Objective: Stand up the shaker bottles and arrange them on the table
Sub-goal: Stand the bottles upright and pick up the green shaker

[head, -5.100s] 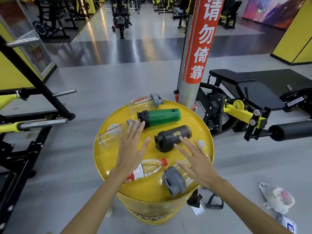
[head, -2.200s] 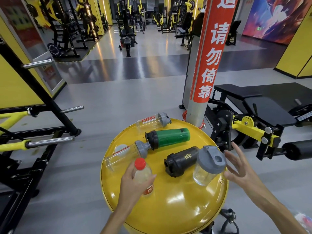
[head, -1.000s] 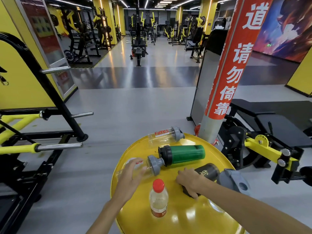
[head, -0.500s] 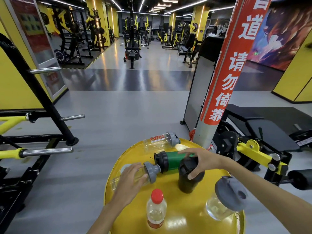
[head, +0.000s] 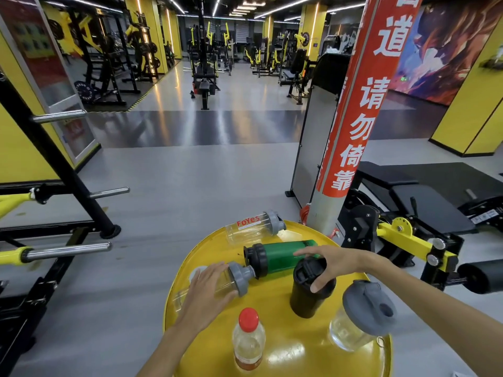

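Observation:
On the round yellow table [head: 295,357], my left hand [head: 205,295] lies closed over a clear shaker [head: 241,278] with a grey lid, which is on its side. My right hand [head: 333,263] holds the lid end of the black shaker [head: 310,299], which stands upright; my thumb is on its near side. Behind them a green shaker [head: 281,257] and a clear "FoYes" shaker [head: 253,227] lie on their sides. A clear shaker with a grey lid [head: 363,317] stands at the right, and a red-capped bottle [head: 249,338] stands at the front.
A grey post with a red banner [head: 351,148] rises just behind the table. A black and yellow exercise machine [head: 408,235] is at the right and a rack with steel bars [head: 65,251] at the left. Grey gym floor surrounds the table.
My right hand has lifted the black shaker from lying to upright and still rests on its lid. My left hand stays on the lying clear shaker. The camera has tilted up slightly.

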Demonstrator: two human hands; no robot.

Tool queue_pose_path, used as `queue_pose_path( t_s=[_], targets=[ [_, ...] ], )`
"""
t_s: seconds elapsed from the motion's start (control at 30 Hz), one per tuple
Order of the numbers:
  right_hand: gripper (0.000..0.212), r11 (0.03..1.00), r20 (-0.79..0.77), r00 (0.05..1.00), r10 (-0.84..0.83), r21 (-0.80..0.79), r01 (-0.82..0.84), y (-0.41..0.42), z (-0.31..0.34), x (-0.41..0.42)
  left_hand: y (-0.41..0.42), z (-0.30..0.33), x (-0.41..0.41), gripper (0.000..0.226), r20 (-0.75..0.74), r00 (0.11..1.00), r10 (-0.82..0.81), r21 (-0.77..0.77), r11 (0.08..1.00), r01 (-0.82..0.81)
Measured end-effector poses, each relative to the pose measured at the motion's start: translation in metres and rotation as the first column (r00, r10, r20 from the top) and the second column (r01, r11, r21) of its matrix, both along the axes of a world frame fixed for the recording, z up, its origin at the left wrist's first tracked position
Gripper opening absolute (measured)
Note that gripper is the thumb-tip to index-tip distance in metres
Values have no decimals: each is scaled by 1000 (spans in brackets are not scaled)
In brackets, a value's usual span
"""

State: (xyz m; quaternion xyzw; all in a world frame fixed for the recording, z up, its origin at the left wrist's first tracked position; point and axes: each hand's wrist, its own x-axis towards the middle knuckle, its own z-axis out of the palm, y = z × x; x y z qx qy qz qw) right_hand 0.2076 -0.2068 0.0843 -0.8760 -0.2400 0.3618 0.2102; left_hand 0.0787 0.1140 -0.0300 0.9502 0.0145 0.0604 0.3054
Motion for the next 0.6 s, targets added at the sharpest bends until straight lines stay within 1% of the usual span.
queue_pose_path(
  t_s=[0.17, 0.27, 0.33, 0.4, 0.47, 0.53, 0.6],
  targets=[
    [109, 995, 45, 997, 66, -73, -63, 6, 11, -4, 0, -7, 17, 100, -67, 998, -5, 126, 992, 13],
    [106, 997, 86, 994, 74, -44, -71, 9, 21, -9, -1, -8, 29, 120, -161, 987, -24, 206, 977, 57],
    [103, 997, 138, 987, 78, -31, -74, 11, 29, -14, -3, -8, 36, 128, -215, 976, -25, 253, 964, 81],
    [100, 996, 186, 979, 84, -24, -81, 13, 38, -18, -5, -8, 41, 127, -238, 971, -20, 288, 953, 90],
    [97, 996, 220, 971, 88, -15, -87, 14, 44, -21, -6, -8, 45, 118, -231, 973, -10, 305, 949, 82],
    [96, 996, 251, 964, 84, -6, -85, 14, 48, -23, -6, -6, 48, 111, -210, 978, 8, 281, 958, 53],
    [95, 997, 281, 957, 72, 17, -80, 13, 50, -22, -4, 2, 48, 107, -188, 982, 35, 221, 975, 7]
  ],
)
